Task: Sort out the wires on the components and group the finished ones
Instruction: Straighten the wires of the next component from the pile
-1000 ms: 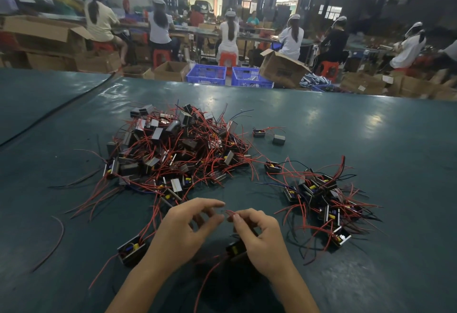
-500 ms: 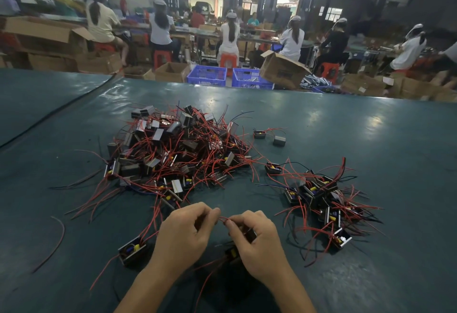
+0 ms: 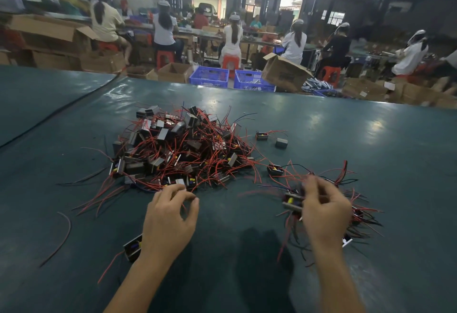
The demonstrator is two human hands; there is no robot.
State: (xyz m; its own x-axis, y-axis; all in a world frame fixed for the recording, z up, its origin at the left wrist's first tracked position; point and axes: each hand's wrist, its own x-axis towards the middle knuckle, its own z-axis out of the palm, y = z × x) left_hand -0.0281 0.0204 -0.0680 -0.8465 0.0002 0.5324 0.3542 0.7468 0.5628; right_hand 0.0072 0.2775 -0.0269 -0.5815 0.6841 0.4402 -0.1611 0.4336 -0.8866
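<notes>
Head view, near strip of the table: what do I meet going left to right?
loose wire → lone component → left hand → held component → right hand

head view | left hand (image 3: 170, 223): bare, forearm bare as far as it shows over the green table (image 3: 74, 275), in sharp focus | right hand (image 3: 324, 211): bare, forearm bare over the same table, fingers smeared by motion blur
</notes>
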